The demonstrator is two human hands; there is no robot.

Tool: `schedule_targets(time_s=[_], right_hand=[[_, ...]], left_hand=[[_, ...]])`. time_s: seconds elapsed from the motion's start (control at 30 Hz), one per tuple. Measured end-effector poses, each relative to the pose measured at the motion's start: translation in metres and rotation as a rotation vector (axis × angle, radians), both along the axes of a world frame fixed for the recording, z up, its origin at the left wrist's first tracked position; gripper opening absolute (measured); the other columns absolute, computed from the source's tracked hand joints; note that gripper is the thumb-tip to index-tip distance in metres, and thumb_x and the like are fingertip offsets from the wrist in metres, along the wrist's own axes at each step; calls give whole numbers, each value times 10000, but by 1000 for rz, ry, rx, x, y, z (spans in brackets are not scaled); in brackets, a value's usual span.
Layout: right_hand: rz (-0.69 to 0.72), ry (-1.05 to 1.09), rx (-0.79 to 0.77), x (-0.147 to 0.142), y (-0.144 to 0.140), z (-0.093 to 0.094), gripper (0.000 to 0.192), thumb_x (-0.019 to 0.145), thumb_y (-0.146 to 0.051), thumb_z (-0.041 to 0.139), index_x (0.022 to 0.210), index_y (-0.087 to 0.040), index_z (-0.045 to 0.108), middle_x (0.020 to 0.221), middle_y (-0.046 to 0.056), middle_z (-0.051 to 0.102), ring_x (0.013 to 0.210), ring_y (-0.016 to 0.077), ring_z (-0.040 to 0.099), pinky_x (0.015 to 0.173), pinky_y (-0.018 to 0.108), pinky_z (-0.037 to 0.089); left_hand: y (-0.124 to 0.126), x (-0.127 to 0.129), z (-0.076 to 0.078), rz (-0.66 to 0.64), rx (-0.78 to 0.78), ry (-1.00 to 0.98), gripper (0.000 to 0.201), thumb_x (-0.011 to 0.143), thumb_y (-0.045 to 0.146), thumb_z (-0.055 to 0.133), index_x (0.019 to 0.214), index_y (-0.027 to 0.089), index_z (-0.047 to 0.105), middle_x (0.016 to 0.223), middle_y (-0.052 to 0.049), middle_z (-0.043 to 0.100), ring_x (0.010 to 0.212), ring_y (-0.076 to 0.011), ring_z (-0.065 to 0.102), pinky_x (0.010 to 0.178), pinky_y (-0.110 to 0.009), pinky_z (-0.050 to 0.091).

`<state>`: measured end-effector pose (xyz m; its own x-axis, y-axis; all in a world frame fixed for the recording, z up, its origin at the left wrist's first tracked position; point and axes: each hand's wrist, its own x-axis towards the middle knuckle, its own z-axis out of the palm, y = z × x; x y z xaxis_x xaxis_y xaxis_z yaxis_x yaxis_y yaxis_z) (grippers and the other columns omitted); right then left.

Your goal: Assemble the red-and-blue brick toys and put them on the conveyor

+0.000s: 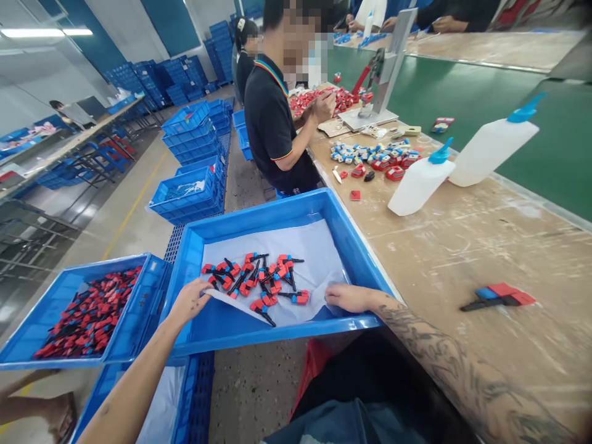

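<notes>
A blue plastic crate point(356, 246) lies in front of me, its right side along the table edge. Inside it is a white liner sheet point(296, 237), with several red, blue and black plastic toy parts point(252, 274) heaped at its middle. My left hand point(192, 301) is closed on the sheet's near left edge, which is lifted into a fold. At the near right, my right hand point(346, 298) has its fingers curled closed on the same sheet. Its fingertips are partly hidden. One similar toy part point(499, 296) lies on the table to my right.
A second blue crate point(157, 277), full of red and black parts, stands at left. On the table point(435, 259) are two white squeeze bottles point(420, 185), toy pieces point(374, 154) and a hand press point(382, 80). A co-worker point(277, 117) sits beyond my crate; stacked crates point(185, 191) line the aisle.
</notes>
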<state>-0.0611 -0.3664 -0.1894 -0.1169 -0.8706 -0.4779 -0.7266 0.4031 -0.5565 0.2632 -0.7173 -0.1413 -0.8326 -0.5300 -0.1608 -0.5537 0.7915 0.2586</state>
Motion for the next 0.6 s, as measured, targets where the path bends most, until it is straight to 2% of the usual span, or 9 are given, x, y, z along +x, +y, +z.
schedule_targets(time_s=[0.07,0.13,0.2,0.27,0.33,0.4,0.43,0.5,0.6], right_hand=[[-37,46,-86,-1,-1,-1,276,936,-304,447,855,-173,676,933,76,713,889,202,654,803,265,465],[-73,90,-155,-1,-3,-3,310,888,-451,543,887,-164,659,952,98,696,916,237,645,823,297,458],[-58,88,-120,3,-7,-6,457,762,-574,672,972,-168,661,992,106,696,931,272,651,799,316,469],[21,122,2,10,-11,-10,559,696,-585,729,1049,-156,669,1002,137,708,905,314,672,733,341,487],[100,225,77,17,-16,-12,419,754,-449,710,1013,-120,701,963,184,718,882,355,686,709,372,490],[143,304,67,20,-18,-9,243,821,-276,620,962,-109,726,968,207,719,912,366,689,754,394,484],[146,317,47,20,-18,-7,216,838,-223,576,951,-123,732,975,196,721,929,355,688,778,392,478],[122,303,-33,12,-17,3,218,873,-209,525,930,-169,732,955,145,727,931,312,688,792,362,470],[35,222,-251,-8,-21,19,225,921,-298,520,864,-198,713,887,85,711,893,247,668,798,312,460]], left_hand=[[-11,-9,-8,10,-31,43,218,792,297,539,862,207,725,1070,-122,647,1081,-289,588,1019,-408,436],[-25,-20,-17,10,-47,72,206,787,272,523,824,198,712,1163,-126,627,1178,-289,541,1068,-400,395],[-37,-32,-25,7,-38,85,234,809,264,476,800,196,699,1120,-112,656,1118,-258,581,1035,-375,425],[-48,-45,-32,-1,-19,84,277,836,275,434,760,197,689,998,-93,693,997,-234,626,969,-359,469],[-57,-57,-38,-8,-10,84,282,832,279,441,707,201,682,945,-84,707,964,-236,629,954,-370,477],[-65,-67,-43,-2,-17,92,252,804,281,489,654,200,674,1020,-92,708,1052,-264,599,1000,-406,447],[-69,-71,-45,7,-21,97,239,791,283,512,632,199,670,1075,-97,701,1123,-284,566,1033,-432,419],[-77,-76,-49,26,-17,103,228,772,280,549,593,200,663,1131,-103,690,1235,-312,494,1094,-476,348],[-88,-78,-55,58,17,102,211,775,272,560,619,210,689,1050,-99,716,1258,-298,492,1150,-483,259]])
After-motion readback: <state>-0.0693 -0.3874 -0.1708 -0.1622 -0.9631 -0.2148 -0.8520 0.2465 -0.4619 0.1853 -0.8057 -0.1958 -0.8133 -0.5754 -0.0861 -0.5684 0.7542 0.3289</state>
